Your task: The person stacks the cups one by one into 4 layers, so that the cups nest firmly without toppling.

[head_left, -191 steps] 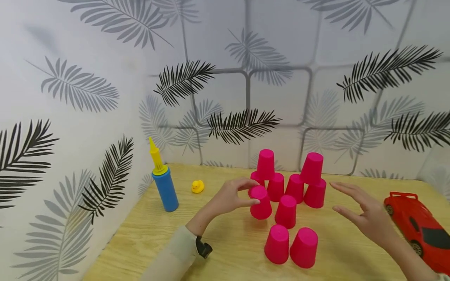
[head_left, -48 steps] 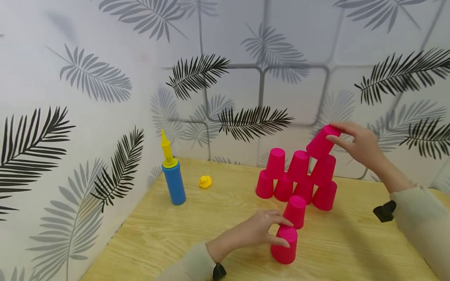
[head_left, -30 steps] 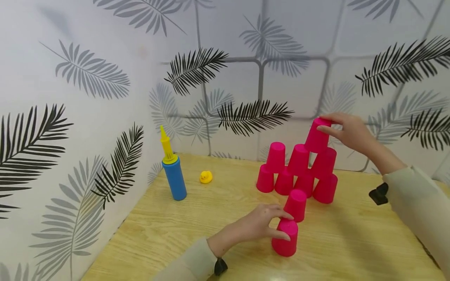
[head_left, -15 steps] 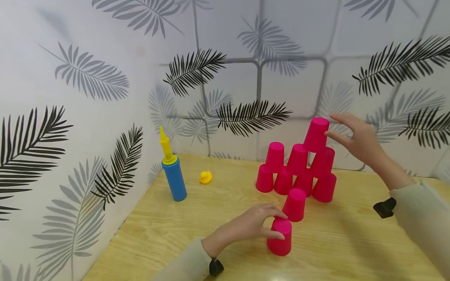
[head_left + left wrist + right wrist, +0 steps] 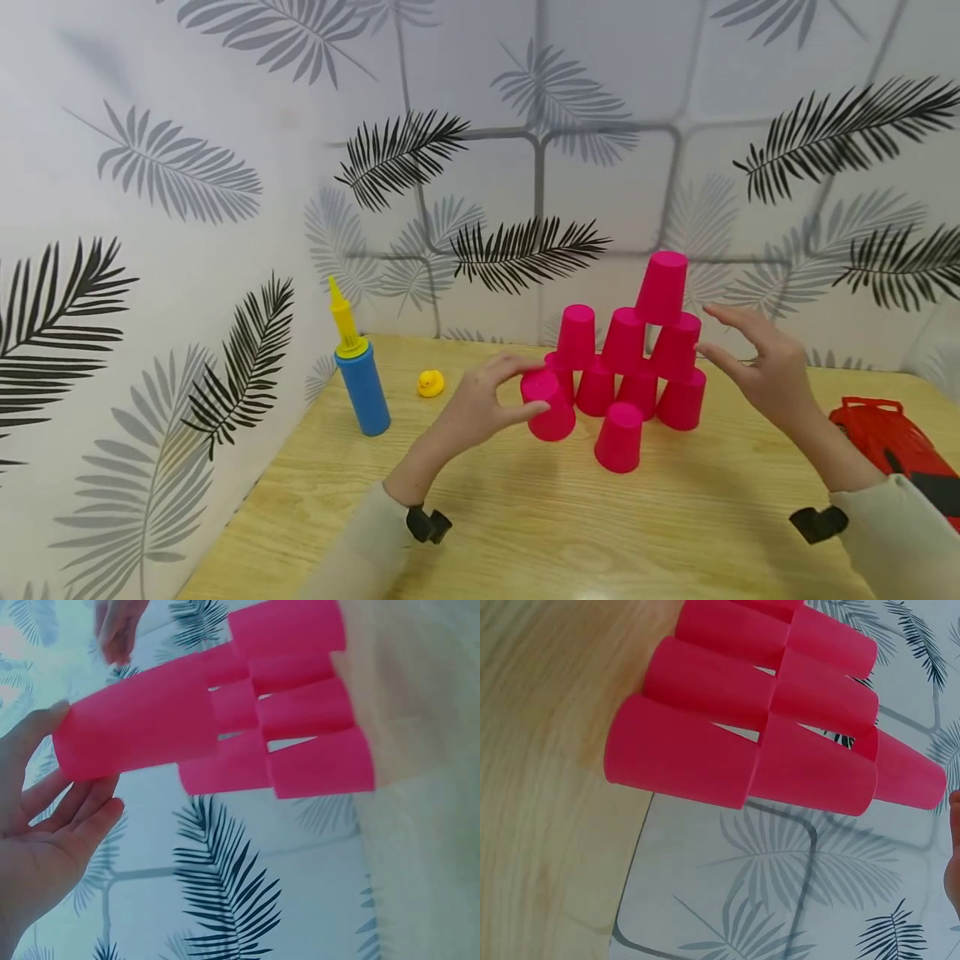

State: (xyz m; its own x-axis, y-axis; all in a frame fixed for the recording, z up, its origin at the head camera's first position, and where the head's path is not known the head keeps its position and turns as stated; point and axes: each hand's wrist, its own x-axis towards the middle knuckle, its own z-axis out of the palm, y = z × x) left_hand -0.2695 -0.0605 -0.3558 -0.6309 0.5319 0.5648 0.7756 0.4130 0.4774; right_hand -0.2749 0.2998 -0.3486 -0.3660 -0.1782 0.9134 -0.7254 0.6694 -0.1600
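Observation:
My left hand pinches an upside-down pink cup near its closed end, in front of the stack's left side. The left wrist view has the same held cup lifted between thumb and fingers. Behind it stands a stack of inverted pink cups: several at the bottom, three in the middle row, including the right-hand cup, and one top cup on the right. My right hand, fingers apart and holding nothing, hovers right of the stack. A single pink cup stands on the table before the stack.
A blue and yellow hand pump stands at the table's left, with a yellow rubber duck beside it. At the right edge lies a red toy car, partly behind my right arm. A leaf-patterned wall backs the wooden table.
The cup stack has grown from two small groups to three levels. My right hand released the top cup and moved down and away. My left hand lifted the front cup toward the stack.

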